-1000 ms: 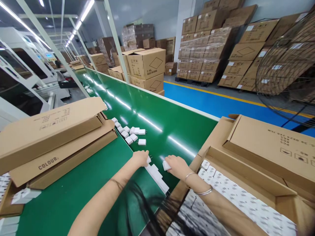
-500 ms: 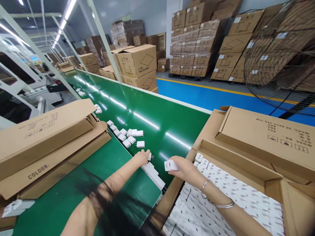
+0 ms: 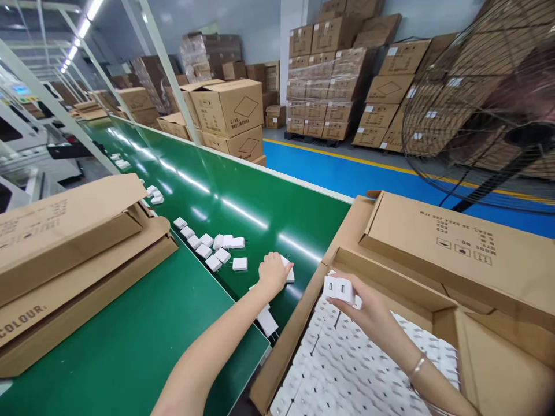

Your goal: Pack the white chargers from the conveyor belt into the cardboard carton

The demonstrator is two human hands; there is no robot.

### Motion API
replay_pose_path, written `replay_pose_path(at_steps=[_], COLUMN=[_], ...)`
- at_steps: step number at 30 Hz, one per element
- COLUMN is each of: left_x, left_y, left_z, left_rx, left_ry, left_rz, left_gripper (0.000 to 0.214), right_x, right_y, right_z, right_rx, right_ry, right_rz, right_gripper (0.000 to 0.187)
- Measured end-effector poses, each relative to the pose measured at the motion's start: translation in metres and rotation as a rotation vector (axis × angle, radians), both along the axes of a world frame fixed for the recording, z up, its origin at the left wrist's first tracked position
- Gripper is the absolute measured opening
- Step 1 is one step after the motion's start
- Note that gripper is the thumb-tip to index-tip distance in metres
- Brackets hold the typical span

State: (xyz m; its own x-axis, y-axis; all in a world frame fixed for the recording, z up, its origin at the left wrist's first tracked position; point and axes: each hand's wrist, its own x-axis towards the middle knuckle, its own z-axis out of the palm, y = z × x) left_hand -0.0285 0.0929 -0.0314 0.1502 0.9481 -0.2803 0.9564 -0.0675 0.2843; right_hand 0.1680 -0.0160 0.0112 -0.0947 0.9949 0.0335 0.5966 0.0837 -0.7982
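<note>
My left hand [image 3: 274,273] is over the green conveyor belt, its fingers closed on a white plug-in charger [image 3: 288,269] whose prongs point away. My right hand [image 3: 362,297] grips what look like two white USB chargers [image 3: 338,289] side by side, their ports facing me, above the near left corner of an open carton [image 3: 321,289]. Packed chargers [image 3: 359,352] fill that carton in tight rows, many with prongs up. Several loose chargers [image 3: 214,247] lie in a cluster on the belt left of my left hand. More white chargers [image 3: 266,320] line the belt edge under my left forearm.
Flattened-looking cartons [image 3: 82,231] rest on the green side table [image 3: 130,323] at left. A closed carton flap [image 3: 451,231] stands behind the open carton. A large fan [image 3: 489,115] is at the right. Stacked boxes [image 3: 229,112] stand beyond the belt [image 3: 295,199].
My left hand has moved right along the belt and now holds a charger there. My right hand has shifted right, over the carton, with its chargers turned ports toward me. The view has swung slightly right.
</note>
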Motion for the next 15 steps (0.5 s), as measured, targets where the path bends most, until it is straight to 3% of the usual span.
replay_pose_path(at_steps=[8,12,15], left_x=[0.047,0.048,0.038], left_y=[-0.006,-0.003,-0.012], left_z=[0.004,0.016,0.034], left_rx=[-0.15,-0.227,-0.284], left_ry=[0.01,-0.147,-0.37], left_rz=[0.045,0.124,0.16], left_gripper=[0.064,0.048,0.031], right_x=[0.02,0.023,0.024], right_y=[-0.034,-0.051,-0.063], right_z=[-0.017,-0.013,-0.006], right_rx=[0.194,0.292,0.26], right_ry=[0.136,0.203,0.231], right_rz=[0.063,0.091,0.087], right_gripper=[0.036,0.042,0.047])
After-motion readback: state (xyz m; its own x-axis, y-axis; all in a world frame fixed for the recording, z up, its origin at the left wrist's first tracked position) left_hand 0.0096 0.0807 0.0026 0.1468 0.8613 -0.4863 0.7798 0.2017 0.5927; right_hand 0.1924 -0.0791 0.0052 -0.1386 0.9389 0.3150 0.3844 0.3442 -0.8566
